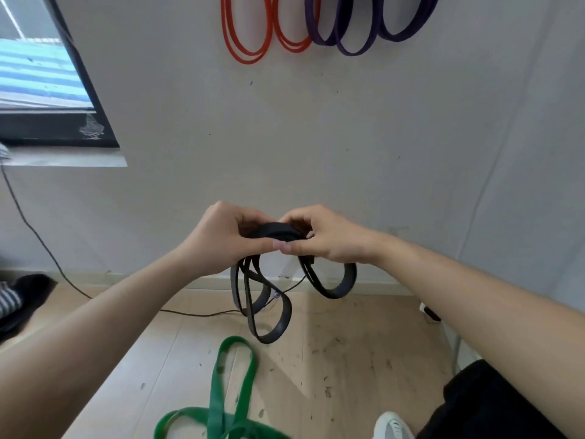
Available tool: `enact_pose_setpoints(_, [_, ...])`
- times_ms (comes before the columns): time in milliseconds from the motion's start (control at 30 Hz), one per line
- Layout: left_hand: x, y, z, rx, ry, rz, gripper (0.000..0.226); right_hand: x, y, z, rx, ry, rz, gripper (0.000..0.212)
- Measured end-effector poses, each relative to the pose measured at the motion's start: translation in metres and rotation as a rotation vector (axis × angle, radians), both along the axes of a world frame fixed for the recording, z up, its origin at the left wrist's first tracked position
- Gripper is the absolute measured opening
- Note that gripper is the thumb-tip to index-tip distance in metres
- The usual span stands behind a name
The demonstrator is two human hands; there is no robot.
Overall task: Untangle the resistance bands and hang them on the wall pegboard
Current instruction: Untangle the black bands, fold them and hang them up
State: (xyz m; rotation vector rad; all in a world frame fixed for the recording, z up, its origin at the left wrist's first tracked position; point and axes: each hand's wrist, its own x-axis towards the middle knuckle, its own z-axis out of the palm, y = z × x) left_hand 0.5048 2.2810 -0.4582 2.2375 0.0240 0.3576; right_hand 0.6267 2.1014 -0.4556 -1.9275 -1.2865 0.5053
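Left hand [228,236] and right hand [329,237] meet at chest height before the wall, each pinching the bunched top of the tangled black rubber resistance band [272,308], so its loops hang free for separating; orange loops [247,42] already hang above.

**Fig. 1.** Single wide-angle view from the head. We look forward and down along both forearms. The left hand [228,236] and right hand [329,239] sit mid-frame, near enough to show their grip on the black band [275,231]. Beyond the hands we face the wall [316,137]; beneath them, the floor [348,343]. Straight edges bow toward the borders.
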Motion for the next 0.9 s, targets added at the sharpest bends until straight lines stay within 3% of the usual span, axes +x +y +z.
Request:
enact_pose_setpoints(233, [-0.003, 0.003, 0.004, 0.088, 0.066, 0.004, 0.023, -0.001, -0.005, 0.014, 0.127, -0.052, -0.081, 0.009])
enact_pose_setpoints(367, [-0.008, 0.0, 0.003, -0.173, 0.056, -0.012, 0.019, -0.004, -0.005, 0.021, 0.321, 0.114, -0.136, 0.007])
enact_pose_setpoints(567, [-0.001, -0.021, 0.026, -0.623, -0.146, 0.074, 0.027, -0.009, -0.005, 0.045, 0.595, 0.325, -0.271, 0.009])
enact_pose_setpoints(733, [0.018, -0.045, 0.063, -0.796, -0.334, 0.169, 0.03, -0.003, -0.009, 0.076, 0.773, 0.408, -0.39, 0.016])
enact_pose_setpoints(900, [0.042, -0.053, 0.117, -0.81, -0.432, 0.143, 0.028, 0.012, -0.011, 0.112, 0.847, 0.393, -0.451, 0.024])
